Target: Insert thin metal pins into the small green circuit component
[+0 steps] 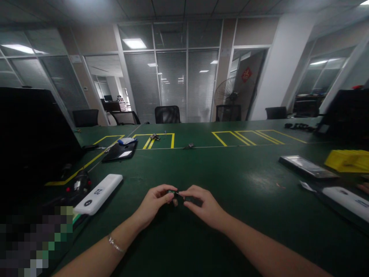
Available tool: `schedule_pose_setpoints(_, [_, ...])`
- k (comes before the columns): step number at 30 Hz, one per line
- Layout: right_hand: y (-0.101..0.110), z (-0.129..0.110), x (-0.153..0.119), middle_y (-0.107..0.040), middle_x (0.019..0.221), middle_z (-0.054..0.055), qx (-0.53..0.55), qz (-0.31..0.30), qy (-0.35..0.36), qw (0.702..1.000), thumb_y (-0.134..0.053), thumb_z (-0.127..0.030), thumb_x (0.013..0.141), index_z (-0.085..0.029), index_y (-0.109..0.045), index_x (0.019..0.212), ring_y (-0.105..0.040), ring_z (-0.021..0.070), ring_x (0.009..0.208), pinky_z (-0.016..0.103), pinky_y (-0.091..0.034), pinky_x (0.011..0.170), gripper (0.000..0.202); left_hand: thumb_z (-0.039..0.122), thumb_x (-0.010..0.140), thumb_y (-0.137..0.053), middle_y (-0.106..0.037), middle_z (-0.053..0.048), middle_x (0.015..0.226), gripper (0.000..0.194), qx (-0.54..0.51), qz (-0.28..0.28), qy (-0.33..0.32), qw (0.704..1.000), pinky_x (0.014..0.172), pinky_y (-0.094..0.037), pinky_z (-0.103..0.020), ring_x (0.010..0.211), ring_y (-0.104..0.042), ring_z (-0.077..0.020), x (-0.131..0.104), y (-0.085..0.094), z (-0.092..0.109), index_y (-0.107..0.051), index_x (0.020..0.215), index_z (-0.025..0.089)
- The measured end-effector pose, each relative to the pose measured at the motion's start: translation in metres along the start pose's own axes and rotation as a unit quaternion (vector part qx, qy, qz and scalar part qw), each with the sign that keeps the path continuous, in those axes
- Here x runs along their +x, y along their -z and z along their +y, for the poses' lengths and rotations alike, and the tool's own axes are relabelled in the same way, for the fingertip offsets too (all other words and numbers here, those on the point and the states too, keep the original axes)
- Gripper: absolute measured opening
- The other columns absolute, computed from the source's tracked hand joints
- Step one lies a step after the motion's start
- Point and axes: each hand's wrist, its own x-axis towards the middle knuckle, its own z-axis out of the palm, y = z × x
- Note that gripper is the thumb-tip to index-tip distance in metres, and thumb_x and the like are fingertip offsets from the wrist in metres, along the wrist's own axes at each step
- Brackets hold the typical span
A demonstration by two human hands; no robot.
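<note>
In the middle of the head view, just above the green table (213, 165), my left hand (157, 201) is closed with thumb and fingers pinching a small green part (172, 191) that looks like a bit of circuit board. A brownish piece (175, 202) hangs just below it. My right hand (203, 204) is closed around a slim tool with a thin metal tip and dark handle (192, 200), much like a small screwdriver. Its tip (179, 194) points left and meets or nearly meets the green part; I cannot tell whether they touch.
A white power bank-like box (99, 194) marked 22 lies left, beside a dark cable bundle (80, 184). Further back are a black tablet-like slab (119, 151) and small metal parts (155, 137). At right lie a flat device (308, 167), a white box (347, 200) and a yellow bin (348, 161).
</note>
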Motion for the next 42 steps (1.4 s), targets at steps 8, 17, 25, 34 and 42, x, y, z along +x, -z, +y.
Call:
schedule_pose_setpoints(8, [-0.0012, -0.0014, -0.0008, -0.062, 0.105, 0.004, -0.022, -0.014, -0.002, 1.0, -0.059, -0.021, 0.089, -0.03, -0.06, 0.122, -0.059, 0.0182, 0.096, 0.032, -0.048, 0.083, 0.035, 0.022, 0.08, -0.068, -0.073, -0.006, 0.08, 0.016, -0.031, 0.002, 0.004, 0.999, 0.074, -0.046, -0.031, 0.076, -0.066, -0.019, -0.0003, 0.0009, -0.0034, -0.068, 0.095, 0.015])
schedule_pose_setpoints(17, [-0.0006, -0.0003, -0.0013, -0.064, 0.104, 0.005, -0.019, -0.028, 0.022, 0.999, -0.059, -0.021, 0.089, -0.029, -0.062, 0.121, -0.06, 0.019, 0.096, 0.033, -0.046, 0.084, 0.033, 0.018, 0.071, -0.075, -0.074, -0.006, 0.074, 0.014, -0.044, 0.019, 0.027, 0.998, 0.068, -0.042, -0.028, 0.072, -0.064, -0.0178, -0.0009, 0.0025, 0.004, -0.072, 0.084, 0.014])
schedule_pose_setpoints(25, [-0.0032, -0.0043, -0.0004, -0.064, 0.104, 0.005, -0.046, -0.023, -0.007, 0.999, -0.057, -0.022, 0.09, -0.027, -0.062, 0.121, -0.06, 0.0194, 0.094, 0.033, -0.047, 0.083, 0.032, 0.025, 0.075, -0.073, -0.073, -0.006, 0.076, 0.018, -0.017, 0.019, 0.008, 1.0, 0.068, -0.044, -0.029, 0.071, -0.064, -0.019, -0.0003, -0.0008, 0.0005, -0.069, 0.088, 0.015])
schedule_pose_setpoints(34, [-0.0019, 0.0009, 0.0003, -0.065, 0.103, 0.005, -0.013, -0.036, 0.011, 0.999, -0.059, -0.021, 0.089, -0.028, -0.062, 0.122, -0.06, 0.0185, 0.094, 0.032, -0.047, 0.083, 0.034, 0.021, 0.074, -0.074, -0.073, -0.007, 0.075, 0.016, -0.016, -0.004, 0.013, 1.0, 0.063, -0.041, -0.026, 0.068, -0.062, -0.0167, 0.0012, 0.0045, -0.0014, -0.07, 0.088, 0.013])
schedule_pose_setpoints(42, [-0.0018, 0.0026, 0.0001, -0.064, 0.103, 0.004, -0.01, -0.041, 0.007, 0.999, -0.06, -0.022, 0.089, -0.029, -0.062, 0.122, -0.06, 0.0188, 0.094, 0.033, -0.047, 0.084, 0.034, 0.02, 0.07, -0.077, -0.072, -0.005, 0.071, 0.018, -0.025, 0.008, 0.023, 0.999, 0.06, -0.04, -0.025, 0.062, -0.057, -0.0141, 0.0003, 0.003, 0.001, -0.072, 0.085, 0.013])
